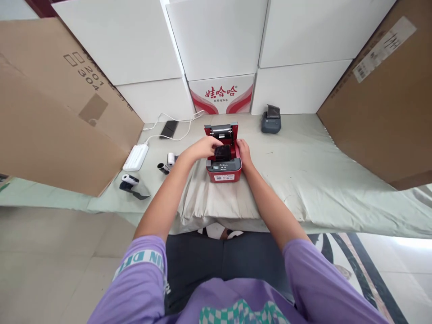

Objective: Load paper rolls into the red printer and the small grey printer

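On my head feed, a boxy red-and-black plastic label printer (224,177) sits on a pale green cloth (300,175), its hinged lid (221,129) raised at the back. I see the left hand (209,146) over its open bay, fingers bent and nearly closed, with hold of a glossy black roll-like piece (222,152) at its upper edge. The right hand (243,150) is loosely curved and lies against the printer's right wall; I cannot tell how firmly it grips.

Left of the printer I have a small white roll (170,159) with a hollow black tube (164,168) just beside it; farther left lie a black-and-white roll with a dark trailing strip (130,181) and a flat white power bank (136,157) with a thin white cable. A flat black slab (168,129) lies behind and left of the printer. Behind and right of it stands a small blue-grey portable printer (271,123), dark film rising from its top.
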`<state>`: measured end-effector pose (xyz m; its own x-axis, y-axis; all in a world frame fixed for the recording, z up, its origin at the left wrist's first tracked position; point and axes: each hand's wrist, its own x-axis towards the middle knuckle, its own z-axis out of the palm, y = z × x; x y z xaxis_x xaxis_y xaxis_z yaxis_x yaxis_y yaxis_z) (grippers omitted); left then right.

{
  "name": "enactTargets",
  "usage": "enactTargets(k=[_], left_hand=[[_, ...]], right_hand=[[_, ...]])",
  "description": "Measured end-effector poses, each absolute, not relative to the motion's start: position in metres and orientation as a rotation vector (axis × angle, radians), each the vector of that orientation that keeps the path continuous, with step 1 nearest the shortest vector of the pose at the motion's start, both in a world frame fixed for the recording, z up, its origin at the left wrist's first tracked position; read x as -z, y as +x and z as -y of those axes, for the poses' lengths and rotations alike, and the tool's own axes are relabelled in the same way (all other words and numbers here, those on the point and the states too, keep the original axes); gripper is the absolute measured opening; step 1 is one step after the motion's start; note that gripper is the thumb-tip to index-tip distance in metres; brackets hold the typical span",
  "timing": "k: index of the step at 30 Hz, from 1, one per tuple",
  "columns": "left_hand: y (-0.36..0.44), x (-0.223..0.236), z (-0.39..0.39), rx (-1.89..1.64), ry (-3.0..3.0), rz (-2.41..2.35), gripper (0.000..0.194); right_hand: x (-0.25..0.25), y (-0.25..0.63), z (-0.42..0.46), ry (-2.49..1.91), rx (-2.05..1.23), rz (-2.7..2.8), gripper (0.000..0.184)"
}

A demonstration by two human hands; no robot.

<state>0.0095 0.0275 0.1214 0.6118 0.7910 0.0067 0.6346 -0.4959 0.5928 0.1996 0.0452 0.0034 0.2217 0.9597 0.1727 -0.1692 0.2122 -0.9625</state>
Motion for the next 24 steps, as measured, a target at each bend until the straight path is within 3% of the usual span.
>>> enactTargets(k=[4,7,12,16,20,24], left_hand=[[0.030,-0.126,-0.034,0.051,2.556,-1.421,0.019],[0.036,-0.123,-0.033,0.128,2.614,-1.478,0.019],[0.022,-0.123,-0.022,-0.265,2.449,-1.287,0.016],[-0.014,-0.134,0.003,-0.675,2.190,-1.136,0.034],[-0.077,-0.150,0.037,-0.978,1.898,-1.289,0.050],[-0.148,-0.161,0.061,-1.173,1.632,-1.562,0.046]], right_hand=[[-0.001,0.201,-0.046,-1.015,-1.007,0.998,0.043],[0.001,0.202,-0.047,-0.989,-1.019,0.999,0.046],[0.002,0.202,-0.047,-1.001,-0.998,1.025,0.047],[0.001,0.201,-0.047,-1.001,-1.001,1.028,0.047],[0.003,0.202,-0.049,-1.017,-0.995,1.039,0.048],[0.003,0.202,-0.049,-1.026,-0.980,1.051,0.054]])
